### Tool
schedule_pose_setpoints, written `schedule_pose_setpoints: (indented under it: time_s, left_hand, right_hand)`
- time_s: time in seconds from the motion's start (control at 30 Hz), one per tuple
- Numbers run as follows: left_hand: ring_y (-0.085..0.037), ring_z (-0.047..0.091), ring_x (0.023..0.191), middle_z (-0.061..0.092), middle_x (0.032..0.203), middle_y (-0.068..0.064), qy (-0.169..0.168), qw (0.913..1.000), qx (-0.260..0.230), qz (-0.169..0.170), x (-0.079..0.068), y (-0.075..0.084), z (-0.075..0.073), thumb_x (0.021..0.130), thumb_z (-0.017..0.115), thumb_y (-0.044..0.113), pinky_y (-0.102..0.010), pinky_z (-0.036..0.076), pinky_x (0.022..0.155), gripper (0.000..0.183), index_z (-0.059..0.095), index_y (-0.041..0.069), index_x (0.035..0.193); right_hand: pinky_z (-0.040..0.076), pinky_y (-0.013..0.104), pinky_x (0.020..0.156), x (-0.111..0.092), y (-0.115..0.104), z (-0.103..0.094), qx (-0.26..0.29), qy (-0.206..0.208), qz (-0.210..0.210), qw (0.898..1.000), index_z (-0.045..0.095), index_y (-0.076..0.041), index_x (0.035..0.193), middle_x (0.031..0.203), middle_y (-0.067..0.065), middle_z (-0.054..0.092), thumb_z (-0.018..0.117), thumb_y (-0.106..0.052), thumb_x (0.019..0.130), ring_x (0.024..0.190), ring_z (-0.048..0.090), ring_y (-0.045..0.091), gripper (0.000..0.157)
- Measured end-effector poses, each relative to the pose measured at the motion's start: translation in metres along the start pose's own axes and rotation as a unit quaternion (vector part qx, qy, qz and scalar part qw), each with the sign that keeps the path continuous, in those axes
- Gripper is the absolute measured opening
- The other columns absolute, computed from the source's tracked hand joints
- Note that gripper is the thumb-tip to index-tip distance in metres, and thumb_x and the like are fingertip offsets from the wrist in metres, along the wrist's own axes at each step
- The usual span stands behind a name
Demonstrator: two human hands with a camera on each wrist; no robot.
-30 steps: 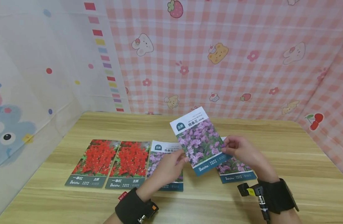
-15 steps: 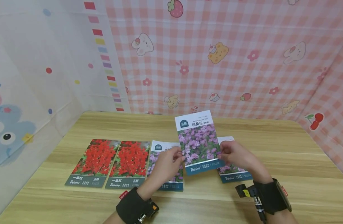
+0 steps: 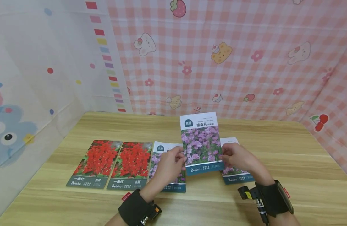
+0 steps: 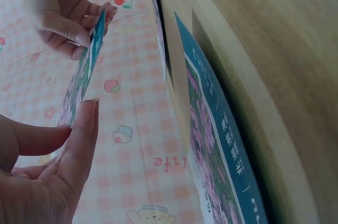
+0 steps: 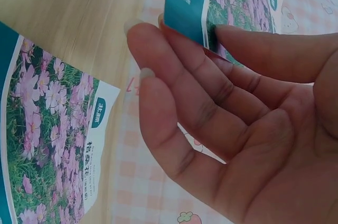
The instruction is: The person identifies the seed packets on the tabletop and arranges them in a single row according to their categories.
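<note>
A flower seed packet (image 3: 201, 142) with purple blossoms is held upright above the table, its printed front towards me. My left hand (image 3: 169, 166) pinches its left edge between thumb and fingers. At the lower right edge, my right hand (image 3: 242, 158) grips it, thumb (image 5: 269, 52) on the front and fingers behind. Beneath my left hand lies a second purple-flower packet (image 3: 173, 187), partly covered. Another purple-flower packet (image 3: 236, 179) lies on the table behind my right hand, also partly hidden.
Two red-flower seed packets (image 3: 97, 161) lie side by side at the left of the wooden table (image 3: 204, 204). A pink checked cloth (image 3: 233, 78) hangs along the back, and a white patterned one (image 3: 57, 47) on the left.
The held packet has turned from a leftward tilt to nearly upright and shifted slightly right. My right hand has moved a little left with it; the packets on the table have stayed put.
</note>
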State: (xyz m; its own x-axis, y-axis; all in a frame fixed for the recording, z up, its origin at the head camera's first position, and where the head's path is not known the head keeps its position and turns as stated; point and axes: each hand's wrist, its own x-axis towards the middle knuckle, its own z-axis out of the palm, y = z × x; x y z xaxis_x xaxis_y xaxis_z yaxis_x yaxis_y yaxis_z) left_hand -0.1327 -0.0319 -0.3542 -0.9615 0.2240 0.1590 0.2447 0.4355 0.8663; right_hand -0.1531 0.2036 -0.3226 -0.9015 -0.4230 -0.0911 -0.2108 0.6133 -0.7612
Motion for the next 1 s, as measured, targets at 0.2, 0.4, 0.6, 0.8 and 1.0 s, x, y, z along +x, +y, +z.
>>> schedule_pose_setpoints:
  time_s: [0.2, 0.4, 0.6, 0.8, 1.0]
  left_hand:
    - [-0.009, 0.06, 0.056, 0.064, 0.086, -0.012, 0.0, 0.9999, 0.011, 0.011, -0.001, 0.001, 0.0, 0.086, 0.057, -0.003, -0.017, 0.048, 0.048, 0.032, 0.053, -0.007, 0.117]
    - [-0.01, 0.059, 0.055, 0.063, 0.087, -0.013, -0.015, 0.9997, 0.014, 0.016, -0.001, 0.002, 0.001, 0.085, 0.058, -0.004, -0.016, 0.048, 0.048, 0.033, 0.053, -0.009, 0.118]
    - [-0.013, 0.06, 0.057, 0.061, 0.085, -0.01, -0.045, 0.9986, 0.027, 0.006, -0.003, 0.002, 0.005, 0.085, 0.057, -0.005, -0.017, 0.047, 0.046, 0.041, 0.047, -0.011, 0.124]
    - [-0.013, 0.058, 0.054, 0.057, 0.077, -0.005, -0.076, 0.9964, 0.037, -0.006, -0.005, 0.002, 0.008, 0.083, 0.056, -0.009, -0.018, 0.047, 0.045, 0.045, 0.044, -0.012, 0.127]
    - [-0.013, 0.058, 0.056, 0.054, 0.078, -0.008, -0.102, 0.9941, 0.032, -0.015, -0.007, 0.002, 0.01, 0.082, 0.058, -0.009, -0.019, 0.047, 0.045, 0.037, 0.049, -0.012, 0.118]
  right_hand:
    - [0.051, 0.04, 0.054, -0.001, 0.003, 0.001, 0.01, -0.011, 0.026, 1.0, 0.057, 0.005, 0.085, 0.064, 0.008, 0.059, 0.05, 0.0, 0.09, 0.059, 0.061, 0.027, 0.01]
    - [0.051, 0.037, 0.053, -0.003, 0.007, 0.001, 0.002, 0.006, 0.008, 1.0, 0.057, 0.008, 0.095, 0.067, 0.008, 0.061, 0.051, 0.002, 0.088, 0.059, 0.06, 0.025, 0.012]
    - [0.051, 0.037, 0.051, -0.008, 0.011, 0.002, 0.029, 0.004, 0.023, 0.999, 0.053, 0.012, 0.103, 0.069, 0.009, 0.061, 0.048, 0.004, 0.087, 0.056, 0.058, 0.025, 0.019]
    - [0.05, 0.035, 0.045, -0.012, 0.021, 0.006, 0.078, -0.023, 0.015, 0.997, 0.05, 0.01, 0.092, 0.063, 0.011, 0.059, 0.045, 0.01, 0.085, 0.05, 0.057, 0.023, 0.008]
    - [0.05, 0.034, 0.046, -0.013, 0.03, 0.011, 0.107, -0.03, 0.032, 0.993, 0.05, 0.01, 0.088, 0.06, 0.009, 0.057, 0.047, 0.011, 0.083, 0.05, 0.058, 0.021, 0.006]
